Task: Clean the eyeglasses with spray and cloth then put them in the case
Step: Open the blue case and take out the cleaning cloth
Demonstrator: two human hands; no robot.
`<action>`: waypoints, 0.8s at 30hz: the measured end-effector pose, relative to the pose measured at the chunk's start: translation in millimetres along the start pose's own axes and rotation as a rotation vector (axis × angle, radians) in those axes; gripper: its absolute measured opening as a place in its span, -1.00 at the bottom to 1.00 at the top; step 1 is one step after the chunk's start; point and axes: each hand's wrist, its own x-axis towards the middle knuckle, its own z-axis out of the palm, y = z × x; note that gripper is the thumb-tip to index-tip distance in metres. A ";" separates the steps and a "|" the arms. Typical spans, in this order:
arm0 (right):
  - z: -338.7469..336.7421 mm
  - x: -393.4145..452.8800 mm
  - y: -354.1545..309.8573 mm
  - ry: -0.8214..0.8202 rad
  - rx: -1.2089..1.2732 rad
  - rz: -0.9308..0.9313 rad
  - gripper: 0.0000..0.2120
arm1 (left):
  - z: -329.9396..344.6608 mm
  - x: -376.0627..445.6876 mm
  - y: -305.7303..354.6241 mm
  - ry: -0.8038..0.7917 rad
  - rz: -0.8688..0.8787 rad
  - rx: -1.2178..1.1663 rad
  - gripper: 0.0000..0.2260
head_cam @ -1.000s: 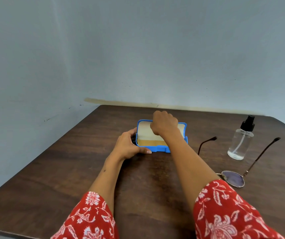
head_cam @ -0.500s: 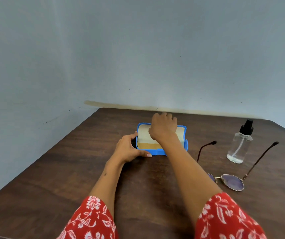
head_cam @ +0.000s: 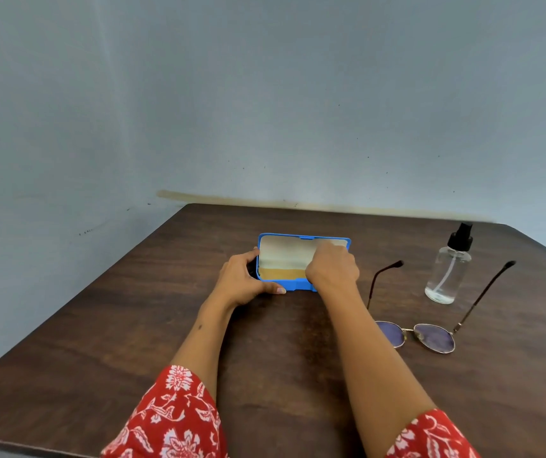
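Note:
The blue eyeglass case point(head_cam: 293, 286) lies open in the middle of the table, its white-lined lid point(head_cam: 284, 252) standing up. A tan cloth point(head_cam: 279, 273) lies inside it. My left hand point(head_cam: 243, 280) grips the case's left end, thumb along the front edge. At the case's right end, my right hand point(head_cam: 331, 267) has its fingers curled down over the cloth, with the fingertips hidden. The eyeglasses point(head_cam: 430, 335) lie to the right with their arms unfolded and lenses toward me. A clear spray bottle point(head_cam: 448, 276) with a black pump stands behind them.
The dark wooden table point(head_cam: 132, 325) sits in a corner with grey walls on the left and behind. Its left edge runs diagonally and its front edge is near my red flowered sleeves point(head_cam: 179, 421).
My right hand has moved from the top edge of the lid to the right and down into the case. The lid now stands open unheld. My left hand stays on the case's left end.

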 end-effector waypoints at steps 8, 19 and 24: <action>5.7 14.3 -0.2 -0.021 0.026 0.028 -0.75 | 0.2 1.0 -1.7 -0.001 0.001 -0.018 0.07; 4.9 12.5 -2.0 -0.054 0.053 0.072 -0.70 | 1.2 2.2 -3.2 0.016 0.055 -0.033 -0.12; 7.0 9.0 1.5 -0.010 0.051 0.033 -0.75 | 1.4 3.6 -4.1 0.024 0.039 0.007 -0.03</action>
